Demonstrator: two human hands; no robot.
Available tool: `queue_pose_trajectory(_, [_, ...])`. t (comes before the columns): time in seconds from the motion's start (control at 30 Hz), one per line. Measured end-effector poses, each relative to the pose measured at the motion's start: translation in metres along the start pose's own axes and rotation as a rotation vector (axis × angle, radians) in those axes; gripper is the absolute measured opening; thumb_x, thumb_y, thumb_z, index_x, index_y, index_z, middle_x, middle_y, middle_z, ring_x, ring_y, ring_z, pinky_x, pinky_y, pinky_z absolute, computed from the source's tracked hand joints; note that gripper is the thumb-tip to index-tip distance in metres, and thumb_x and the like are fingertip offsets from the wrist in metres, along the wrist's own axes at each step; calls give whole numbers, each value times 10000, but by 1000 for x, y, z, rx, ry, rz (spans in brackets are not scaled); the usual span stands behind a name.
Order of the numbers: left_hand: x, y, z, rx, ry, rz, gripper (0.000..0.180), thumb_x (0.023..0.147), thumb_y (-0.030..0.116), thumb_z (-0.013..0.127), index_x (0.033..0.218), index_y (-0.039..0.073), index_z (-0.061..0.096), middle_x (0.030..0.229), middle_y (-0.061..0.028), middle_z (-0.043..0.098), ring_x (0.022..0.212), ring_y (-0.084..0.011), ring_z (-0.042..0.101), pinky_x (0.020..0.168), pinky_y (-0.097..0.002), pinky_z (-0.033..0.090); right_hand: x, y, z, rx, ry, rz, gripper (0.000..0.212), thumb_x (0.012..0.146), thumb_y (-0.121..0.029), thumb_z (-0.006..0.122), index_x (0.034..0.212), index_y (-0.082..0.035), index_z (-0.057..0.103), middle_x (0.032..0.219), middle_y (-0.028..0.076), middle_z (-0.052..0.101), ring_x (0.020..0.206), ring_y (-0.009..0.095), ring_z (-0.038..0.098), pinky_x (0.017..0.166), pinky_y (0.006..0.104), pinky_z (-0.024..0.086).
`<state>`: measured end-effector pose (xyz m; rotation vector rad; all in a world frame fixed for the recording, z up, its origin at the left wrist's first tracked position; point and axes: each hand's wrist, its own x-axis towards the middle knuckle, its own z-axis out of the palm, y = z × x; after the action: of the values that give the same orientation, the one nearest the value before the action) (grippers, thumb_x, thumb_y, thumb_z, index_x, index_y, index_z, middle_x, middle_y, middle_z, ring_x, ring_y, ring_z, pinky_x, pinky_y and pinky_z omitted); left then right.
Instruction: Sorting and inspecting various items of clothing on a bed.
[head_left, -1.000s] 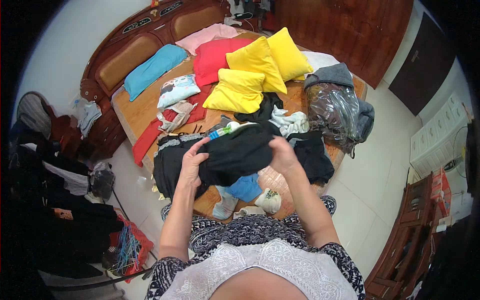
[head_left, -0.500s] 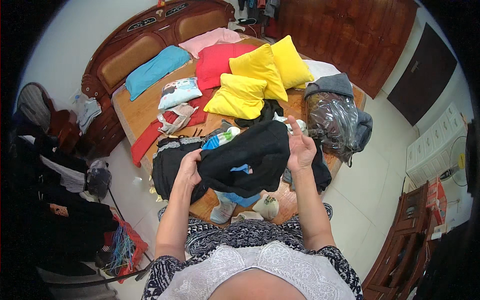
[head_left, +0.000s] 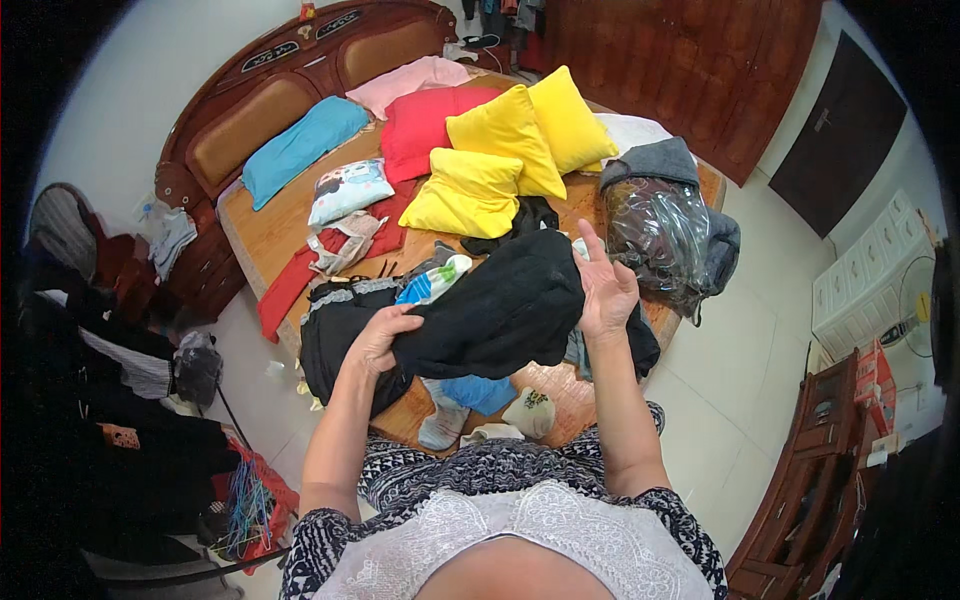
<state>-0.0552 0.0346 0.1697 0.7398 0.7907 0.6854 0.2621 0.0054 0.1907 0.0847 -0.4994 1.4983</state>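
A black fabric garment [head_left: 500,305], its exact kind unclear, is held up over the near part of the bed. My left hand [head_left: 376,340] pinches its left edge, thumb on top. At the opposite edge my right hand [head_left: 607,298] is open, palm up and fingers stretched out, with the cloth against its inner side. Beneath the garment lie a light blue cloth [head_left: 480,393], a grey-blue sock [head_left: 443,420] and a whitish cloth piece with a small pattern [head_left: 532,412]. A white, blue and green cloth [head_left: 434,282] shows just past my left hand.
Yellow cushions [head_left: 470,190], a red pillow [head_left: 425,130] and a blue pillow [head_left: 303,150] lie farther up the bed [head_left: 270,225]. Dark folded clothes [head_left: 335,335] sit at left, a clear plastic bag of bedding [head_left: 655,230] at right. A clothes rack [head_left: 150,450] stands on the left.
The black garment has been turned and straightened; the gap in it that showed blue is gone. My left hand has shifted slightly down and my right hand slightly right.
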Motion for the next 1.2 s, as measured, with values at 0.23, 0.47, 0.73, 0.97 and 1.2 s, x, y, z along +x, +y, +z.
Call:
queue_pose_trajectory(0.23, [10,-1,-15,2,63,205,207,781,31,563,987,13,549,879,-80,641,731,-163,633,693,-299,538,2,-8,1,-20,10,-30,839,670,-214,621,1350,84,231,1286,251,406,1171,340,456,1018,392,387])
queue_pose_trajectory(0.47, [12,-4,6,433,173,271,202,835,215,638,945,68,553,649,39,506,459,-32,420,377,-173,318,11,-8,-1,0,53,-170,814,690,-234,632,1347,66,258,1322,210,374,1160,264,466,1023,369,385])
queue_pose_trajectory(0.73, [37,-41,72,1061,-64,584,370,772,99,638,1108,-15,532,1035,-101,582,888,-153,558,753,-272,458,13,14,43,187,-170,22,779,684,-279,662,1332,9,339,1254,166,432,1150,272,455,984,365,386])
queue_pose_trajectory(0.97, [48,-48,80,825,128,876,313,735,-79,582,1037,-3,556,1016,-70,595,879,-119,570,762,-245,457,9,13,55,-25,-210,-1,809,673,-333,673,1346,-22,348,1336,129,381,1262,264,314,1020,450,291])
queue_pose_trajectory(1.2, [13,3,56,634,519,994,297,779,-70,426,1003,-35,618,822,-33,621,708,-63,541,639,-191,437,10,3,41,-510,-102,-302,908,679,-349,624,1410,-4,211,1344,79,346,1283,225,283,1072,499,136])
